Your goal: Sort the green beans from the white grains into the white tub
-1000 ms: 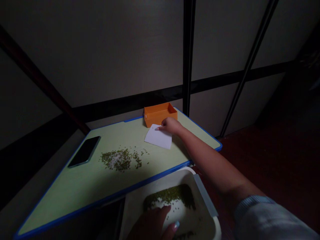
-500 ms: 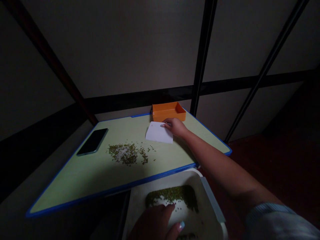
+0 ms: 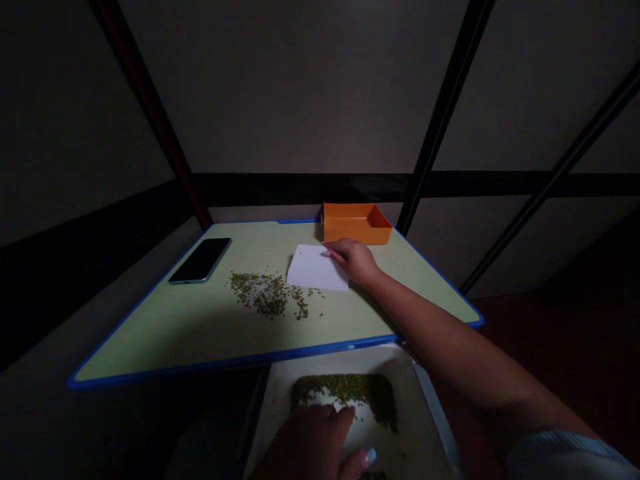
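Note:
My right hand point(image 3: 354, 259) pinches the upper right edge of a white card point(image 3: 317, 268), fingers closed on it. The card stands tilted on the pale green tabletop point(image 3: 210, 333), its lower left corner beside a scatter of small green beans point(image 3: 265, 292) that look like mung beans. Below the table's front edge is a white plastic tub point(image 3: 415, 393) with more green beans point(image 3: 345, 385) heaped along its far side. Over the tub my left hand point(image 3: 315, 440) has thumb and fingers apart near those beans, with nothing visible in it. Its palm side is hidden.
An orange open box point(image 3: 356, 232) stands at the back of the table, just beyond my right hand. A dark-screened phone point(image 3: 201, 260) lies at the left. Blue edging point(image 3: 210, 365) runs round the tabletop, and a panelled wall point(image 3: 300, 93) rises behind it.
The camera view has levelled and shifted. My right hand has brought the card slightly nearer the scattered beans on the table. My left hand stays over the tub with little movement.

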A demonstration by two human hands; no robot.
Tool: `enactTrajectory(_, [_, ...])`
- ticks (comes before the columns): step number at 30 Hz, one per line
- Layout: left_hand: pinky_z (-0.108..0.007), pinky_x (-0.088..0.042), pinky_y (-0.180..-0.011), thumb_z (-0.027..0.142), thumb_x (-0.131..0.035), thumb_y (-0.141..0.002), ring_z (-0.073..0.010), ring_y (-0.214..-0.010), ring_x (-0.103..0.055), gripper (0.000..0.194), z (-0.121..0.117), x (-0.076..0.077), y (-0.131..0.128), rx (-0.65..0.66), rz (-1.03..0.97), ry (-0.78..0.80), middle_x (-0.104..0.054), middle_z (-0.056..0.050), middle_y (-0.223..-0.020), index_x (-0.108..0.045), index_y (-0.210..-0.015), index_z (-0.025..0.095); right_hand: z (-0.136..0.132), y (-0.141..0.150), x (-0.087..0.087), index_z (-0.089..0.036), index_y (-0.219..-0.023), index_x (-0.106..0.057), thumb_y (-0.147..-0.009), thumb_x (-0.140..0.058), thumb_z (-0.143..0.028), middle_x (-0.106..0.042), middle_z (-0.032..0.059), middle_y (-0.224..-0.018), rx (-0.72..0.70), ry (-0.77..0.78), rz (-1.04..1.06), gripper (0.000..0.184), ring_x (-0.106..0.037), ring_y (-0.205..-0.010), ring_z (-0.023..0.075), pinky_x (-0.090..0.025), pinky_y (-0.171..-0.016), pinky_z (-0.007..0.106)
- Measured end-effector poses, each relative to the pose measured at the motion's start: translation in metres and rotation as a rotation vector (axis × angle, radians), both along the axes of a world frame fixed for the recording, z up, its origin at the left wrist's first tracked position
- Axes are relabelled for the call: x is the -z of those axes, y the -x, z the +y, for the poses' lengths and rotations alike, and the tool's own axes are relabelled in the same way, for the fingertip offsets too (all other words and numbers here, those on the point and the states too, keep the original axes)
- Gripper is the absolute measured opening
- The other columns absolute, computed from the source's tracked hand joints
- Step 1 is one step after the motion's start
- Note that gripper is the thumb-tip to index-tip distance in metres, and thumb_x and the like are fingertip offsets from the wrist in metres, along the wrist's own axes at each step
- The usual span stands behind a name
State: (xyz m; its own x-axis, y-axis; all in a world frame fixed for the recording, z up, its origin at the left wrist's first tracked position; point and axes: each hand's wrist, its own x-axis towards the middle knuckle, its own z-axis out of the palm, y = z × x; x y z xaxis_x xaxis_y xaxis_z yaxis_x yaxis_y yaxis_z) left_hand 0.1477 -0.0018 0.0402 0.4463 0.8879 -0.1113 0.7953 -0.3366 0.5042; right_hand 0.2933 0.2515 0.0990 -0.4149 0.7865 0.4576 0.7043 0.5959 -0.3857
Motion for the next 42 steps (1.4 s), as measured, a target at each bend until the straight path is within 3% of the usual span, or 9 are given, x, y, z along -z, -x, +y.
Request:
enactTrajectory(5, [-0.047, -0.053, -0.088, 0.032, -0.063, -0.084, -0.0336, -0.099, -0.067, 0.032, 0.005, -0.001, -0.004, 0.024, 0.055, 0.036, -0.072, -0.013, -0.109, -0.07, -0.113, 0.019, 0.0, 0.001, 0.001, -0.019, -0.12, -0.07, -0.096, -0.053, -0.027, -0.072, 0.0107, -0.113, -0.053, -0.003, 0.01, 0.031, -0.064, -0.103, 0.021, -0.045, -0.087, 0.029])
enactTrajectory(12, [-0.044, -0.054, -0.086, 0.032, -0.066, -0.083, -0.0318, -0.096, -0.068, 0.031, 0.006, -0.008, -0.006, 0.019, 0.056, 0.005, -0.073, -0.013, -0.105, -0.071, -0.11, 0.019, 0.001, -0.001, 0.001, -0.017, -0.114, -0.072, -0.094, -0.054, -0.021, -0.073, 0.0106, -0.111, -0.158, 0.017, 0.061, 0.027, -0.064, -0.103, 0.0195, -0.046, -0.088, 0.028])
enactTrajectory(22, [-0.039, -0.049, -0.094, 0.036, -0.064, -0.086, -0.0276, -0.101, -0.066, 0.035, -0.01, 0.01, 0.003, -0.069, -0.128, -0.147, -0.072, -0.008, -0.11, -0.067, -0.119, 0.025, 0.002, -0.008, -0.001, -0.016, -0.097, -0.072, -0.091, -0.053, -0.021, -0.073, 0.0106, -0.103, -0.322, 0.08, 0.163, 0.021, -0.064, -0.097, 0.0195, -0.045, -0.089, 0.031])
enactTrajectory(28, [-0.039, -0.052, -0.088, 0.034, -0.066, -0.084, -0.0282, -0.096, -0.068, 0.035, -0.005, 0.011, 0.001, -0.027, -0.085, -0.166, -0.073, -0.008, -0.106, -0.067, -0.118, 0.024, 0.002, -0.009, -0.002, -0.015, -0.087, -0.064, -0.086, -0.054, -0.028, -0.067, 0.0047, -0.084, -0.248, 0.239, 0.265, 0.016, -0.059, -0.08, 0.0175, -0.044, -0.075, 0.028])
enactTrajectory(32, [-0.038, -0.055, -0.081, 0.031, -0.071, -0.079, -0.0273, -0.086, -0.069, 0.028, -0.002, 0.005, -0.002, 0.009, -0.035, -0.14, -0.074, -0.007, -0.095, -0.07, -0.105, 0.023, 0.003, -0.012, -0.004, -0.017, -0.082, -0.057, -0.084, -0.054, -0.029, -0.062, 0.0031, -0.081, -0.229, 0.275, 0.346, 0.013, -0.055, -0.078, 0.016, -0.042, -0.074, 0.027])
enactTrajectory(38, [-0.043, -0.056, -0.083, 0.029, -0.067, -0.084, -0.03, -0.09, -0.069, 0.022, 0.003, -0.014, -0.006, 0.001, 0.051, -0.049, -0.073, -0.01, -0.101, -0.07, -0.104, 0.019, 0.007, -0.022, -0.008, -0.019, -0.08, -0.051, -0.083, -0.051, -0.027, -0.056, 0.0005, -0.077, -0.215, 0.285, 0.412, 0.009, -0.048, -0.072, 0.0133, -0.04, -0.069, 0.025])
enactTrajectory(42, [-0.043, -0.055, -0.085, 0.031, -0.066, -0.084, -0.0305, -0.093, -0.067, 0.023, 0.001, -0.011, -0.005, -0.01, 0.031, -0.026, -0.073, -0.01, -0.103, -0.07, -0.104, 0.02, 0.008, -0.034, -0.013, -0.019, -0.079, -0.052, -0.082, -0.054, -0.033, -0.05, -0.0018, -0.071, -0.251, 0.387, 0.399, 0.014, -0.043, -0.065, 0.0119, -0.037, -0.062, 0.024])
